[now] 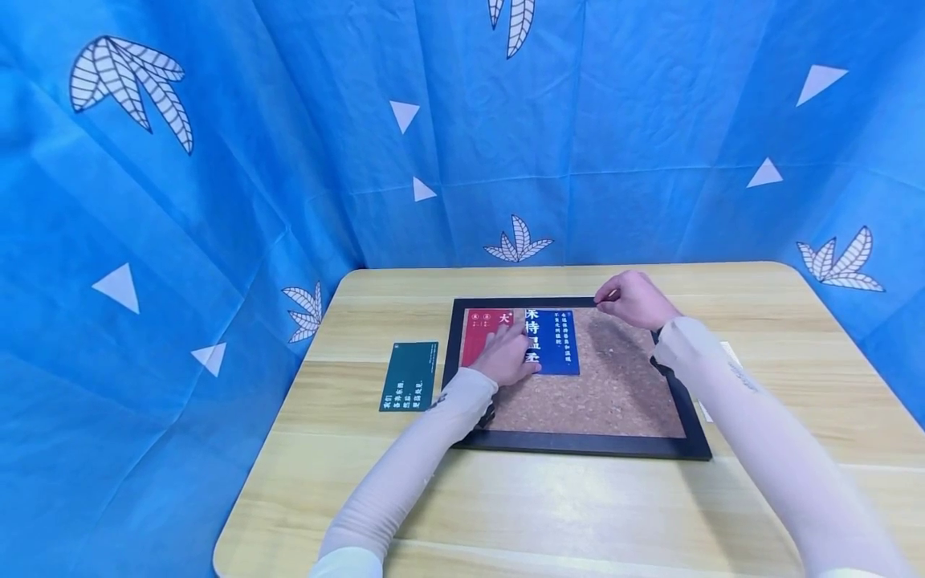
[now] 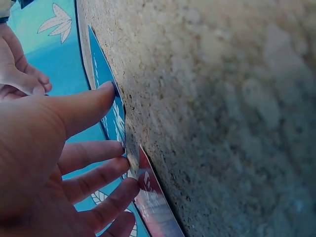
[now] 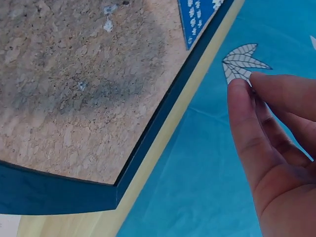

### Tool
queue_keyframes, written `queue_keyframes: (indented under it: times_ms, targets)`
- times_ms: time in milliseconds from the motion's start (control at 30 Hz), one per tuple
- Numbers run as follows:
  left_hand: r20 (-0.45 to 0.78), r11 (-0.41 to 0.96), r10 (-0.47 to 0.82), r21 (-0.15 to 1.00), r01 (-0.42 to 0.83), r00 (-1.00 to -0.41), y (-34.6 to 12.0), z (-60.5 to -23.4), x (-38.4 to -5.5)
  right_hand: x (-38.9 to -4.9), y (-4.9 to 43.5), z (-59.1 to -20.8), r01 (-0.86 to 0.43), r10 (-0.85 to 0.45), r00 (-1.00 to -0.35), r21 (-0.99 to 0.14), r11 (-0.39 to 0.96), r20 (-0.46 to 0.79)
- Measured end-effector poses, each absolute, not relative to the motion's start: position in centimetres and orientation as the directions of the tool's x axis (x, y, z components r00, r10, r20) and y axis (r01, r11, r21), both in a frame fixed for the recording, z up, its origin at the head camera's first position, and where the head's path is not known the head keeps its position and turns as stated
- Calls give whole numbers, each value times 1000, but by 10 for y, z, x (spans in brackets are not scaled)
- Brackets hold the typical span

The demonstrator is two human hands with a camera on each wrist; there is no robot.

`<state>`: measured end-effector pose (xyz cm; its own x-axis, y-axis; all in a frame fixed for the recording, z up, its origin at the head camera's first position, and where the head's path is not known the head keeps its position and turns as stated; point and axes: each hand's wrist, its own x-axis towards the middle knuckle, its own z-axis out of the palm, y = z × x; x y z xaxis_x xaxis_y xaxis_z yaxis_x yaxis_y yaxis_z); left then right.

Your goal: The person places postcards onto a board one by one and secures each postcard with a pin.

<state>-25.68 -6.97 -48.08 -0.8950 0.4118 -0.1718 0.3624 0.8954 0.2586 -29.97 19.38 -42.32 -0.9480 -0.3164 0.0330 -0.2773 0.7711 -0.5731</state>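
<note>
Fingers of your left hand are spread nearly straight, gripping nothing; on your right hand, thumb and forefinger meet, but you cannot tell whether they pinch anything tiny. Beneath them lies the surface, then the corkboard. The blue card touches your left fingers, the nearer ones, and sits left of your right; its long axis is partly covered. The red card runs under your left fingertips.

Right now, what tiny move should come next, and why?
Maybe bring the right hand over to the blue card: the left hand touches that card on the cork board, while the right hand, closed in a pinch, hovers apart from it.
</note>
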Motion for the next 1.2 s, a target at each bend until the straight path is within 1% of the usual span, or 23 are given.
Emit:
queue_keyframes:
  times_ms: [433, 667, 833, 1200]
  targets:
    - [-165, 896, 408, 260, 360, -898, -70, -479, -256, -317, 178, -440, -341, -368, -928, -529, 777, 58]
    - [-172, 898, 406, 254, 358, -897, -70, -479, -255, -328, 174, -455, -409, -424, -902, -473, 781, 80]
    - [-172, 893, 413, 268, 360, -894, -72, -478, -255, -330, 170, -460, -407, -430, -901, -468, 784, 63]
    - [-176, 897, 407, 260, 357, -896, -71, -478, -254, -334, 160, -466, -387, -427, -904, -444, 808, 12]
